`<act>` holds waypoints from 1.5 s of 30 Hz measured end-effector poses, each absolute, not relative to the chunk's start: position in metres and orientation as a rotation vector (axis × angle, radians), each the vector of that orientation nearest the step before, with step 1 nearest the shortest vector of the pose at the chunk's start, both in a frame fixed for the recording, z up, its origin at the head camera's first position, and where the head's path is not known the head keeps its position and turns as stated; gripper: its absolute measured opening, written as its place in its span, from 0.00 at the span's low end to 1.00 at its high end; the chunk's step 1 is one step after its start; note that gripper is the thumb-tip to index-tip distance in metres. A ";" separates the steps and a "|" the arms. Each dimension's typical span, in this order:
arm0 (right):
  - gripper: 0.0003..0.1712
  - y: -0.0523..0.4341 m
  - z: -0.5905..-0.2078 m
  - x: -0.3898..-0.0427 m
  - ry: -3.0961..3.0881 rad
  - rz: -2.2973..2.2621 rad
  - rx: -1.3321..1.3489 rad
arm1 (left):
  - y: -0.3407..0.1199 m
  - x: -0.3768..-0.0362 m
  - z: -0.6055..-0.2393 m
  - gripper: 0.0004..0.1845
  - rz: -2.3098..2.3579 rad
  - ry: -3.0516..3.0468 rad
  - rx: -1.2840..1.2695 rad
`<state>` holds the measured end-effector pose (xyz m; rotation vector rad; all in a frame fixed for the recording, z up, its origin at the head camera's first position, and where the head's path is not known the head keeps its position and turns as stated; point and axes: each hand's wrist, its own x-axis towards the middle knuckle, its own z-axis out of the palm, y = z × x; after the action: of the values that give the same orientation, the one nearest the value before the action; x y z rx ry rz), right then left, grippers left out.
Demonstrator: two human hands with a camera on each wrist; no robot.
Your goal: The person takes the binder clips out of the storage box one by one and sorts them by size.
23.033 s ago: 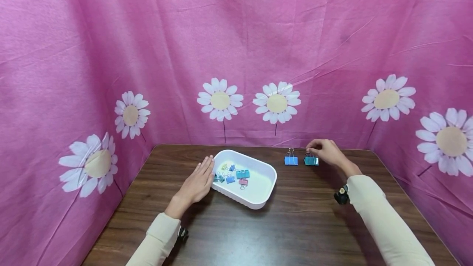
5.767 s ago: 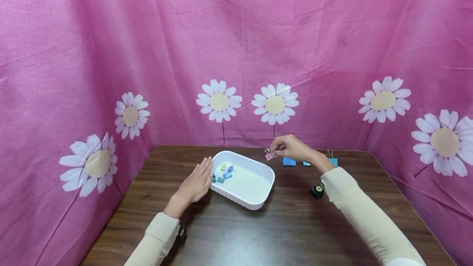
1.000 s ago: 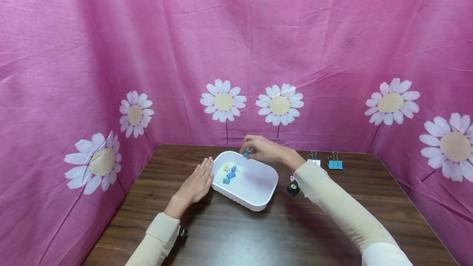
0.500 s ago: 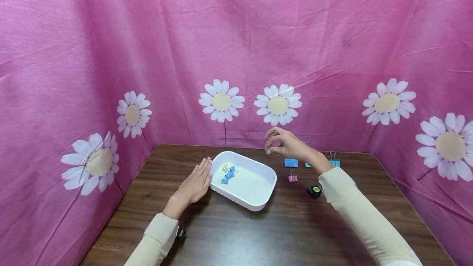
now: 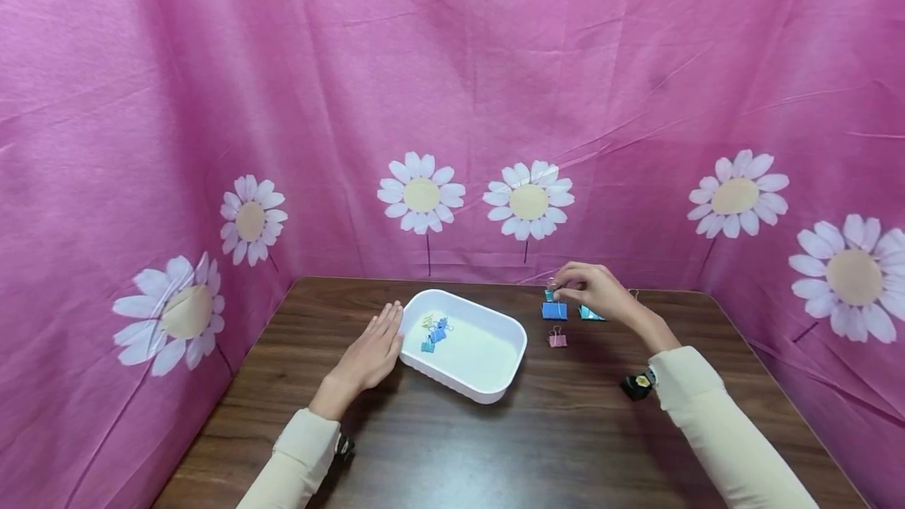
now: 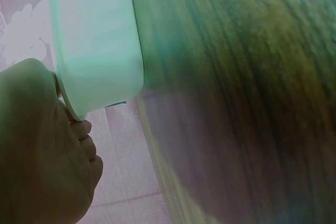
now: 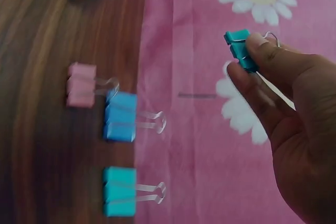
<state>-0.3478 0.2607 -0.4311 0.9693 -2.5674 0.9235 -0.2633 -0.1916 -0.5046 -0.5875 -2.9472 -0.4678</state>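
**Teal clip pinched above the row, tray steadied**

Head view: pinched the held teal clip (image 5: 549,294) in the fingertips of the right hand (image 5: 597,293), just above the blue clip (image 5: 555,310) at the far side of the surface (image 5: 495,446). Lay flat and open with the left hand (image 5: 371,352) against the near end of the white tray (image 5: 488,393), where a few small clips (image 5: 433,332) sat bunched. Left the pink clip (image 5: 558,340) alone, nearer than the blue one.

Left wrist view: pressed straight fingers of the left hand (image 6: 42,156) to the tray (image 6: 100,40) wall; probably worth keeping that light, enough to stop any sliding.

Right wrist view: gripped the held teal clip (image 7: 240,48) by its wire handles between thumb and forefinger of the right hand (image 7: 294,129), clear of the surface (image 7: 52,129). Showed the pink clip (image 7: 81,85), the blue clip (image 7: 119,115) and the lying teal clip (image 7: 119,191) side by side, handles pointing one way. Best judged: set down body first, handles turned to match, beside a neighbour without nudging it
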 end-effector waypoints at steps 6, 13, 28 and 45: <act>0.09 0.287 -0.447 -0.340 -2.608 0.898 0.877 | -0.192 -0.263 -0.504 0.32 -0.475 -2.955 -0.585; 0.08 0.312 -0.465 -0.334 -2.648 0.954 0.781 | -0.191 -0.262 -0.505 0.31 -0.493 -2.898 -0.611; 0.02 0.338 -0.513 -0.332 -2.825 1.059 0.576 | -0.191 -0.262 -0.505 0.31 -0.492 -2.917 -0.600; 0.10 0.345 -0.534 -0.332 -2.845 1.026 0.548 | -0.192 -0.261 -0.504 0.32 -0.511 -2.915 -0.611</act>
<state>-0.3322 0.3448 -0.5340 0.5481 -2.8451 1.0263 -0.2610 -0.1917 -0.5045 -0.6114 -2.9148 -0.5107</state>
